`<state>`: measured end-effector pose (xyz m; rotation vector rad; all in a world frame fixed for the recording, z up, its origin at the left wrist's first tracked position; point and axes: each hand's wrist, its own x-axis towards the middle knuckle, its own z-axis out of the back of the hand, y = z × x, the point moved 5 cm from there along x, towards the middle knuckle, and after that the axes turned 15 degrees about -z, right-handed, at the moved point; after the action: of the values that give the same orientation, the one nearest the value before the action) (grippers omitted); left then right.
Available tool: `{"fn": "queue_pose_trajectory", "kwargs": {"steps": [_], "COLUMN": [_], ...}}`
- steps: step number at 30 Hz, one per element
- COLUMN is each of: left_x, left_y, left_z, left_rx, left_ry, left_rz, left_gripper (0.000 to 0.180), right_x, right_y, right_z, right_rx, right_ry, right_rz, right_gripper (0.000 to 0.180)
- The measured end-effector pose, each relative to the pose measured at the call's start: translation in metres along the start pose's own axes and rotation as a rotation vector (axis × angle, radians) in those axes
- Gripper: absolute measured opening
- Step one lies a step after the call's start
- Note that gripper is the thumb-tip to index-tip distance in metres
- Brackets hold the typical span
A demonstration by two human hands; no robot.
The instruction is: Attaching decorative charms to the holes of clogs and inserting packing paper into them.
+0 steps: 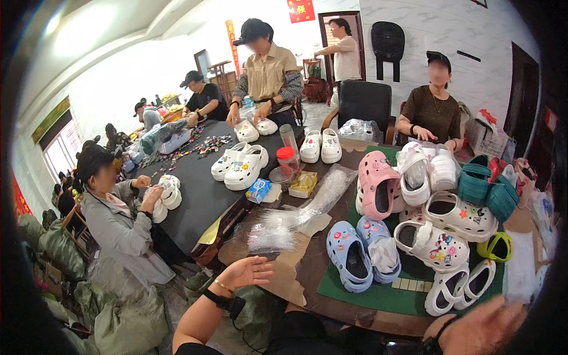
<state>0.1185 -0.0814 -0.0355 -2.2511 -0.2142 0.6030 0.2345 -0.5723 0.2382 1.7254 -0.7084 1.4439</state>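
Note:
My left hand point(245, 273) hangs over the near table edge, palm up with fingers spread, holding nothing. Closest to it is a bundle of transparent plastic strips point(275, 228) on torn brown cardboard. My right hand point(486, 327), slightly blurred at the lower right, has its fingers stretched out and nothing in it. White clogs point(449, 288) lie just beyond it on a green mat point(343, 290). Left of them stands a pair of light blue clogs point(350, 255) with charms, one stuffed with plastic. Behind are a pink clog point(377, 186), charmed white clogs point(435, 245) and dark green clogs point(475, 177).
Co-workers handle white clogs around the dark table point(195, 171), where small charms point(208, 145) lie scattered. A red-lidded jar point(287, 158), a blue packet point(258, 190) and a yellow box point(303, 184) stand mid-table. Green sacks point(127, 313) crowd the floor at left.

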Motion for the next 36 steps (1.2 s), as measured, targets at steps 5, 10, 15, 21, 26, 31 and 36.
{"fn": "queue_pose_trajectory", "kwargs": {"steps": [5,10,15,21,26,31,36], "left_x": [-0.011,-0.004,-0.016,-0.021,-0.005,-0.018,-0.019], "left_y": [0.006,0.006,-0.003,0.004,0.008,0.003,0.008], "left_z": [0.009,0.018,0.001,0.006,0.006,0.022,0.028], "left_rx": [0.016,-0.049,-0.004,-0.034,-0.028,-0.069,-0.062], "left_ry": [-0.050,-0.061,-0.009,0.025,0.072,0.028,0.014], "left_rz": [0.008,0.003,-0.038,-0.044,-0.039,-0.073,-0.063], "left_gripper": [0.037,0.037,0.031,0.031,0.034,0.035,0.048], "right_x": [0.034,0.039,0.030,0.028,0.032,0.032,0.004], "right_y": [-0.086,-0.077,-0.049,-0.049,-0.050,-0.057,-0.084], "right_z": [-0.093,-0.157,-0.164,-0.158,-0.135,-0.122,-0.101], "right_rx": [-0.273,-0.030,0.202,0.137,-0.025,0.084,0.097], "right_ry": [0.464,0.793,0.451,0.548,0.382,0.472,0.716], "right_rz": [-0.539,-0.253,-0.115,-0.054,0.022,0.001,-0.500], "right_gripper": [0.016,0.025,0.013,0.019,0.021,0.019,0.012]}}
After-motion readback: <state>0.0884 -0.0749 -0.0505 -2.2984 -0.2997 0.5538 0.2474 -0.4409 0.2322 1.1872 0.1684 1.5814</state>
